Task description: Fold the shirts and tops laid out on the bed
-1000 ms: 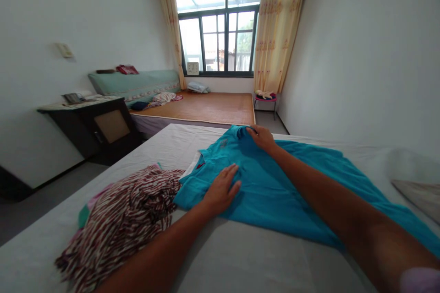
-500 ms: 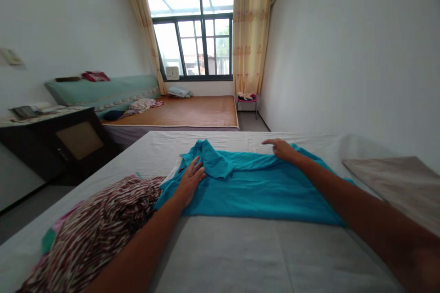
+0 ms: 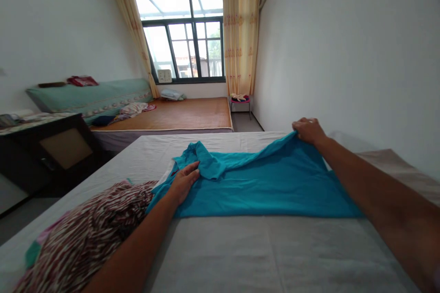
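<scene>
A turquoise T-shirt (image 3: 261, 187) lies folded lengthwise on the white sheet, its collar end toward the left and a sleeve turned over on top. My left hand (image 3: 185, 182) rests on the shirt near the collar, fingers stretched out and lying on the fabric beside the sleeve. At the far right corner, my right hand (image 3: 308, 131) pinches the shirt's edge and holds it raised off the sheet, so the cloth slopes up to the fingers.
A heap of striped cloth (image 3: 92, 219) lies left of the shirt. A beige mat or cloth (image 3: 388, 165) is at the right. Beyond the white-sheeted surface (image 3: 220, 256) stand a bed (image 3: 192, 112), a dark cabinet (image 3: 65, 142) and a small stool (image 3: 240, 99).
My right hand, which was above the shirt with a finger extended, has moved right and gripped the far edge, lifting it. My left hand stays near the collar. The view has turned slightly right.
</scene>
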The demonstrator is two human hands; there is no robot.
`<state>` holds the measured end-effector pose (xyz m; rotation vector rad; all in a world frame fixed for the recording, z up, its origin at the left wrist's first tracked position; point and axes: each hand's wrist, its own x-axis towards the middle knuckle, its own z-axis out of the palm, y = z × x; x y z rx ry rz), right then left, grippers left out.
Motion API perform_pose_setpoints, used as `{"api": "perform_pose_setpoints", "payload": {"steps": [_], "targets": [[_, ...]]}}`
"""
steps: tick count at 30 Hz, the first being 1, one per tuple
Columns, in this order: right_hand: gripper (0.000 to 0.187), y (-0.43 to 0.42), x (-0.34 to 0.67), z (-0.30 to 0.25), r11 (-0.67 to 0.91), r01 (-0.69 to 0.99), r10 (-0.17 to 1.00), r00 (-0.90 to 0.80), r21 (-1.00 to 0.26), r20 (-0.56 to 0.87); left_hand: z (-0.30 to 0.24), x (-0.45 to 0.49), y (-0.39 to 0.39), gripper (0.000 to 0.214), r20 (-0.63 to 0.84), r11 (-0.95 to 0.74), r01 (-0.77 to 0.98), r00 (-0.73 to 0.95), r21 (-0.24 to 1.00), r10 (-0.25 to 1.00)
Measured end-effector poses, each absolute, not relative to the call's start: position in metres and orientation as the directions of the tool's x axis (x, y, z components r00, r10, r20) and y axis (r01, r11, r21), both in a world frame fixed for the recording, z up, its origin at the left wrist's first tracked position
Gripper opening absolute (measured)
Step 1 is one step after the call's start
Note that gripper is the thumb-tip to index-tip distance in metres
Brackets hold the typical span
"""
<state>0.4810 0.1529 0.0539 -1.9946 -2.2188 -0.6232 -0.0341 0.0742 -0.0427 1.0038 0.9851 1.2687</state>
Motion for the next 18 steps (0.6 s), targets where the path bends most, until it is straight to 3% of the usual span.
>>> {"api": "perform_pose_setpoints", "payload": {"steps": [4,8,10,15,18], "targets": [[0.02,0.095,0.508,0.03,0.092,0.968,0.9,-0.181,0.235,0.396,-0.044,-0.035,0.074,0.053,-0.004,0.017,-0.269,0.051,0.963,0.999],[0.031,0.054,0.534,-0.018,0.177,0.981,0.963,-0.188,0.075,0.194,-0.045,-0.032,0.077,0.052,0.007,-0.005,-0.281,0.008,0.96,1.0],[0.041,0.047,0.539,-0.033,0.162,0.987,0.972,-0.162,0.014,0.17,-0.043,-0.027,0.078,0.058,0.01,-0.02,-0.288,-0.034,0.957,0.999],[0.043,0.051,0.538,-0.034,0.117,0.993,0.969,-0.121,0.029,0.215,-0.028,-0.02,0.077,0.072,0.004,-0.018,-0.308,-0.046,0.951,0.999],[0.036,0.053,0.539,-0.028,0.027,0.999,0.931,-0.014,-0.03,0.366,-0.008,-0.03,0.069,0.064,0.085,-0.112,-0.309,-0.097,0.945,0.992]]}}
